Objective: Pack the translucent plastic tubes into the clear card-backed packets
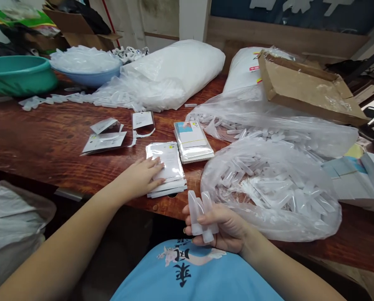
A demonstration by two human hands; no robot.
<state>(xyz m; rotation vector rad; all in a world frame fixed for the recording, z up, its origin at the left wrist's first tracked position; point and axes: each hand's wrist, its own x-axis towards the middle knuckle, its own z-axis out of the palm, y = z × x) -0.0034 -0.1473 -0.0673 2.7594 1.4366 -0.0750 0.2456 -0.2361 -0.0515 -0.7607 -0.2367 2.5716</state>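
My left hand (144,175) lies with its fingers spread on a stack of clear packets with white cards (166,156) near the table's front edge. Three or so white translucent plastic tubes (202,215) are gripped in my right hand (220,228), in front of the table edge and above the blue shirt. Just behind the left stack is a second stack of packets (193,142), banded, with a blue patch on its top card. Right of my right hand, an open clear bag (271,188) holds many similar tubes.
Loose packets (103,142) lie left of the stacks. Farther back are a green basin (20,75), a blue basin (89,77) heaped with translucent pieces, and a large white bag (187,71). A cardboard box (309,90) rests on bags at the right, near stacked cards (353,179).
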